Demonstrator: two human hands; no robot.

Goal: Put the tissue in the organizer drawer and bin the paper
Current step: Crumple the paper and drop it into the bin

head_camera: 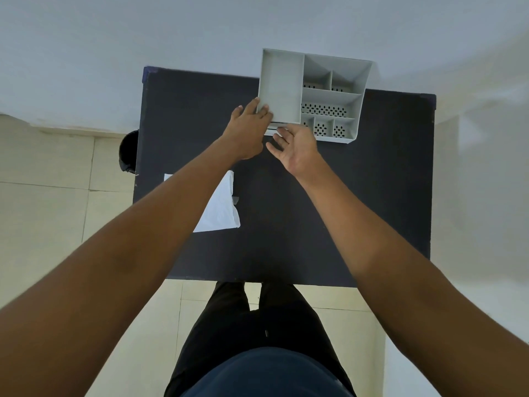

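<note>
The grey organizer point(312, 93), upper centre, is steadied by the left hand point(247, 130); the right hand point(294, 150), open and empty, is poised at the drawer point(272, 130) front (barely visible). Drawer-opening seems in hand; a pull is needed next.

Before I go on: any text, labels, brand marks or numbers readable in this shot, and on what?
None readable.
Grey organizer: plain walls and perforated floors, no label or brand mark.
White sheet on the dark table: blank where it shows; the left forearm covers part of it.
Black bin beside the table: no marking visible.
Left hand and right hand at the organizer's near edge hide a small part of its front.
</note>
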